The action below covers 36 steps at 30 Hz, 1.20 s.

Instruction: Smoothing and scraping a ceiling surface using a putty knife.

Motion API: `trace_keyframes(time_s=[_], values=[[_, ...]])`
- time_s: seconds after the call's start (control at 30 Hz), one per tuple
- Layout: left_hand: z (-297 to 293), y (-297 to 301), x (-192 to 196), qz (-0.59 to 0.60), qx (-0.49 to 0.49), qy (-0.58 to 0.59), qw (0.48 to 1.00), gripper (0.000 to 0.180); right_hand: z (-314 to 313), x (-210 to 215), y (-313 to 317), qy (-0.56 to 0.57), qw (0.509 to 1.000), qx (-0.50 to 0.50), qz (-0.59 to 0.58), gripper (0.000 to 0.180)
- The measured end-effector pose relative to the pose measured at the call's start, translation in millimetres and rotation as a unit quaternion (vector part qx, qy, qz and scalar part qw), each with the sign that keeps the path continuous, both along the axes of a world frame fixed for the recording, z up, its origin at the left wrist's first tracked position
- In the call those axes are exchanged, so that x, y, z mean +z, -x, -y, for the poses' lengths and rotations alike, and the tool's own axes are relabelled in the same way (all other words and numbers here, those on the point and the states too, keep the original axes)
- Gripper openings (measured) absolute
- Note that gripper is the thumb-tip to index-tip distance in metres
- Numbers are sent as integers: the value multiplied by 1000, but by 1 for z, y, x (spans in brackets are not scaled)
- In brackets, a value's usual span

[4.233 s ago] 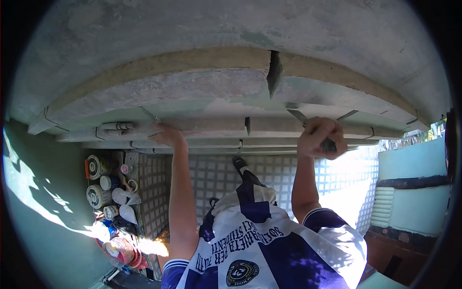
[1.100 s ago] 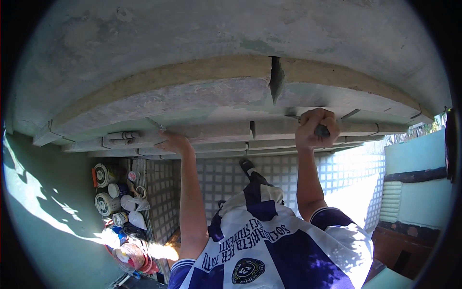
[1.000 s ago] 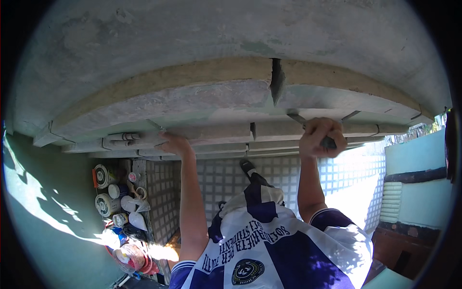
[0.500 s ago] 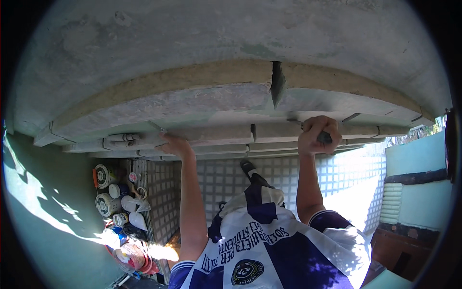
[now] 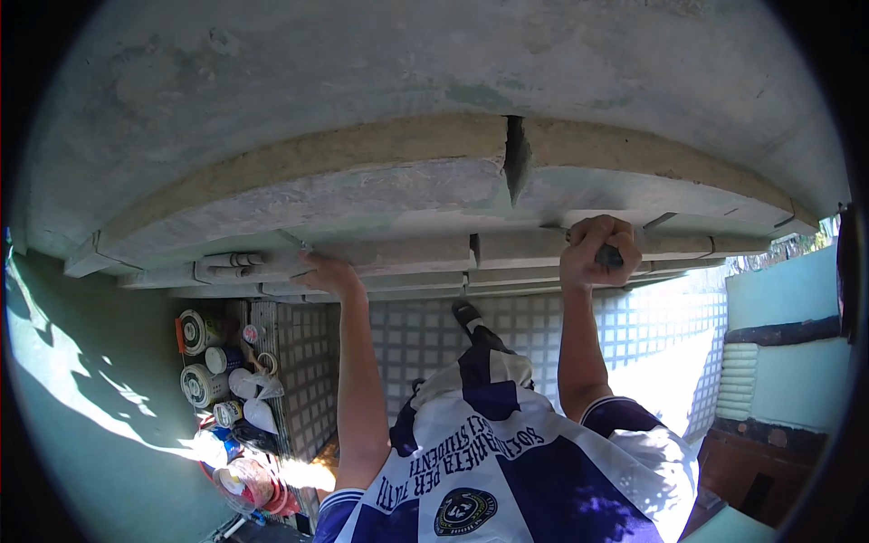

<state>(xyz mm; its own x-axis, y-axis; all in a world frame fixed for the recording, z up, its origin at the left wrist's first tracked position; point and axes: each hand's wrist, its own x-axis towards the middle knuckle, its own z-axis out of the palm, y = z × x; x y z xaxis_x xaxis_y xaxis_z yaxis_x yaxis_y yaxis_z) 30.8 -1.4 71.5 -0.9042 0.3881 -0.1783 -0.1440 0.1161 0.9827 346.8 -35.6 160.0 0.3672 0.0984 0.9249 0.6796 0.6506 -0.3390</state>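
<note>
My right hand [image 5: 597, 253] is closed around a hand tool whose dark, rounded handle end [image 5: 610, 258] pokes out of the fist. The tool's working end is mostly hidden by my fingers, close to the underside of the thick upper ledge [image 5: 362, 195]. My left hand [image 5: 330, 274] rests against the second pale ledge [image 5: 407, 253], fingers stretched to the left, and no held object shows in it. A dark gap [image 5: 518, 158] splits the upper ledge between the two hands.
Several pale cylindrical pieces [image 5: 232, 260] lie on the second ledge, left of my left hand. More ledges are stacked below. Tubs [image 5: 204, 385] and a red bucket [image 5: 258, 484] stand at lower left beside a wooden plank [image 5: 272, 317]. The floor [image 5: 398, 335] is tiled.
</note>
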Motion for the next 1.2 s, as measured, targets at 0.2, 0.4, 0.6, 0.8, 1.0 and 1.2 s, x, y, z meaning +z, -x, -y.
trace_keyframes(time_s=[0.2, 0.4, 0.6, 0.8, 1.0, 1.2], values=[[1, -1, -2, 10, -5, -6, 1000, 93, 9, 8, -4, -36, 998, 35, -40, 27], [-1, 6, -8, 8, -2, -17, 1000, 93, 19, 18, 0, -47, 994, 73, -59, 26], [-1, 4, -8, 19, -5, -18, 1000, 92, 5, 11, 7, -17, 998, 37, -51, 27], [-1, 5, -4, 16, -13, 0, 1000, 91, 5, 13, 15, -48, 995, 54, -72, 28], [4, -2, 2, 20, -7, -23, 1000, 91, 17, 34, 15, -102, 985, 81, -109, 29], [-2, 2, -4, -10, 7, -3, 1000, 89, 17, 2, 17, -7, 998, 54, -37, 26]])
